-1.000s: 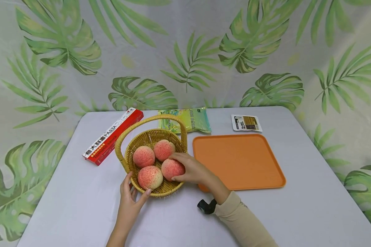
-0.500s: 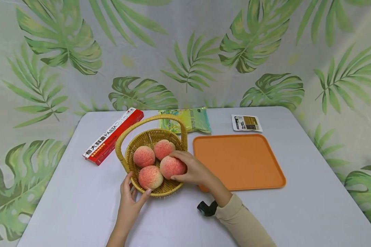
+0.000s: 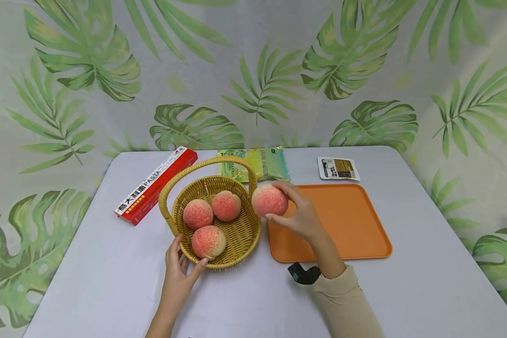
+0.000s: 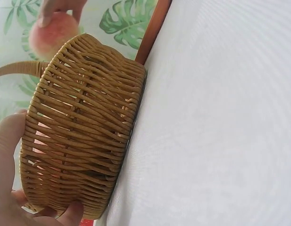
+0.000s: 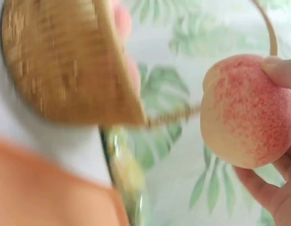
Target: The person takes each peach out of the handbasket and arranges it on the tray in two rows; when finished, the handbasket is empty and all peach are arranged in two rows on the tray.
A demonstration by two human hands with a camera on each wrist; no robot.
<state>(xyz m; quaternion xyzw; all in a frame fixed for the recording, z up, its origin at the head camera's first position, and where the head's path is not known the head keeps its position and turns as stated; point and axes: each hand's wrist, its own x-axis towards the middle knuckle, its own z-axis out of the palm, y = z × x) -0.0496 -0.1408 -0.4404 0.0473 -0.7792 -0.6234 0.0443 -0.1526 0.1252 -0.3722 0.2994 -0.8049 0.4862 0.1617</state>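
Note:
A wicker basket [image 3: 241, 239] with a tall arched handle stands on the white table, with three pink-and-cream peaches [image 3: 226, 205] inside. My left hand [image 3: 179, 272] grips the basket's near left rim, thumb over the edge and fingers against the outer wall, as the left wrist view shows on the weave [image 4: 84, 127]. In my right hand [image 3: 302, 213] another peach [image 3: 269, 200] is pinched between thumb and fingers. It hangs above the basket's right rim, beside the left edge of the orange tray [image 3: 338, 225]. The right wrist view shows this peach [image 5: 246, 113] close up, apart from the basket.
A red and white pasta box [image 3: 155, 185] lies at the left. Behind the basket is a green-yellow packet [image 3: 266, 164], partly hidden by the handle. A small white and brown pouch [image 3: 339, 168] lies at the back right. Leaf-printed cloth [image 3: 262, 84] hangs behind the table.
My right hand has lifted one peach out of the basket, moving up and to the right over the rim. The left hand has kept its place on the basket.

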